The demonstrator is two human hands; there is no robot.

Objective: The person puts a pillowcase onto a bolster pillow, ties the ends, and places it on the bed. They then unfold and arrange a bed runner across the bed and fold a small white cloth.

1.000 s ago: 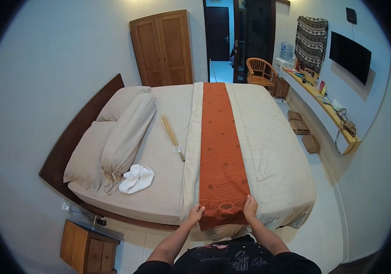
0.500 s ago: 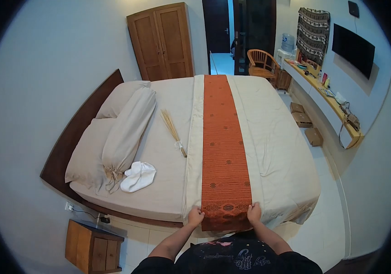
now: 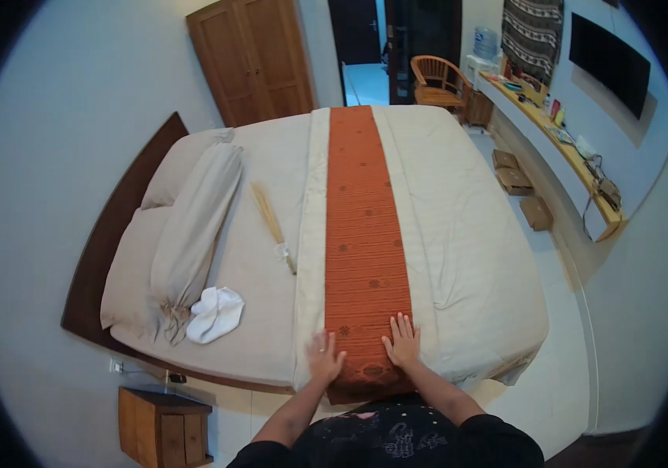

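Observation:
An orange patterned bed runner (image 3: 365, 234) stretches across the bed and hangs over the near edge. My left hand (image 3: 324, 359) is at the runner's left border, fingers spread and somewhat blurred. Flat on the runner's right side lies my right hand (image 3: 403, 343), its fingers stretched out. Neither hand grips anything. Under the runner is a folded cream blanket (image 3: 459, 234). To the left, a bundle of thin sticks like a bed broom (image 3: 270, 218) rests on the sheet, and a crumpled white cloth (image 3: 215, 314) sits by the bolster.
Pillows (image 3: 135, 249) and a tied bolster (image 3: 197, 226) lean near the dark headboard (image 3: 92, 265). A wooden nightstand (image 3: 164, 429) stands at the near left. Cardboard boxes (image 3: 537, 212) lie on the floor below a cluttered wall shelf (image 3: 560, 148).
Both hands have let go of the runner's near edge and moved forward, opening onto its top. The camera view has shifted, so the bed appears slightly further left.

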